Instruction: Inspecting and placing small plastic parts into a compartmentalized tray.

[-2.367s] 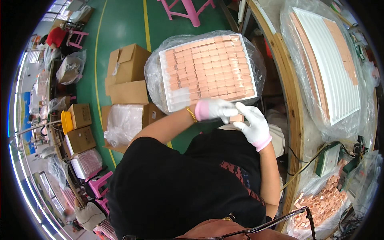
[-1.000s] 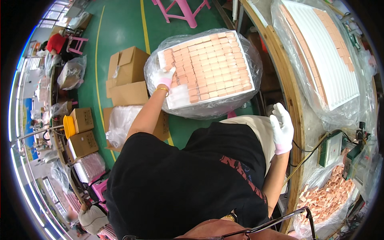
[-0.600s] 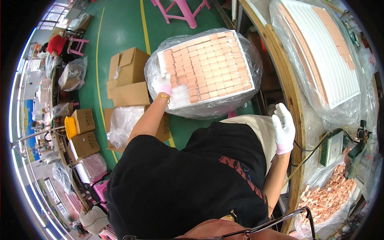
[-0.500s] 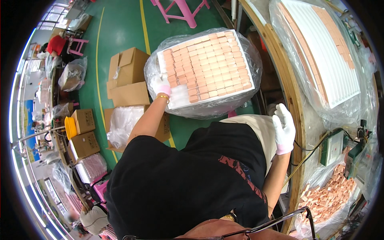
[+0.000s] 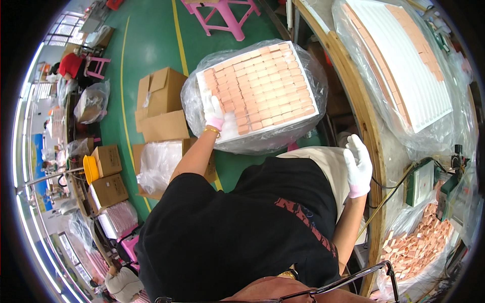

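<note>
A white tray (image 5: 231, 126) lies in clear plastic wrap in front of me, packed with rows of small copper-coloured blocks (image 5: 268, 83). At its left side, my left hand (image 5: 213, 112), in a white glove with a pink cuff, lies over the tray's edge beside the end blocks. Its fingers are stretched out, and I see nothing held in it. Away from the tray, my right hand (image 5: 357, 169), also gloved in white, hovers by the workbench's wooden edge, palm up and fingers apart. It holds nothing.
A second, partly filled ribbed white tray (image 5: 422, 76) sits on the bench (image 5: 396, 171) to the right. Below it are a green device (image 5: 419, 184) and a heap of loose blocks (image 5: 417, 247). Cardboard boxes (image 5: 161, 93) stand left; a pink stool (image 5: 225, 17) is ahead.
My left hand has shifted slightly right and down along the tray's left side, its fingers now straighter. The right hand has hardly moved. The view has tilted a little.
</note>
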`<state>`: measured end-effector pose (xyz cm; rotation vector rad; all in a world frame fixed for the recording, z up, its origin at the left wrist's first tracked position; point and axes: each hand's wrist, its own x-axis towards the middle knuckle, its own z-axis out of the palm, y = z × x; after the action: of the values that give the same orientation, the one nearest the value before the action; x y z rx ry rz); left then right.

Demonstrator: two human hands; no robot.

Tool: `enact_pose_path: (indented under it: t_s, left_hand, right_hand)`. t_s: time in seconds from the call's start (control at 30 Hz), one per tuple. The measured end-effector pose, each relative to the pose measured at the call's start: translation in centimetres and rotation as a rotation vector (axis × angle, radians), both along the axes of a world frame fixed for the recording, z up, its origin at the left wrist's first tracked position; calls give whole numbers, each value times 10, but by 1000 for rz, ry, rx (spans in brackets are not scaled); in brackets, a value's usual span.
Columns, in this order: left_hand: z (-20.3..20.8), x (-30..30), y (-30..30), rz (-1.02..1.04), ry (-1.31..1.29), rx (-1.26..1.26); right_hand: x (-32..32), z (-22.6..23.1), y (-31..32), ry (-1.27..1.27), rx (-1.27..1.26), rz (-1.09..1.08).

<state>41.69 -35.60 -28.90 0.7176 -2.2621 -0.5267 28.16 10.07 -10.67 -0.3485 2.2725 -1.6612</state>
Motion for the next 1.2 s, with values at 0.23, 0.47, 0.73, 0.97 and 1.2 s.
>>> enact_pose_path:
  t_s: [0.23,0.47,0.73,0.97,1.2]
  left_hand:
    - [50,-44,-41,103,447,1091]
    - [32,-56,-94,161,482,1094]
    - [90,-88,-88,315,592,914]
    - [190,-231,29,-355,835,1014]
    - [253,-311,223,-903,450,325]
  right_hand:
    - [5,-9,10,-36,-69,-34]
    - [13,-3,12,10,-26,-26]
    - [19,2,38,40,57,-99]
    - [43,35,81,154,164,-205]
    - [63,42,124,108,-41,-442]
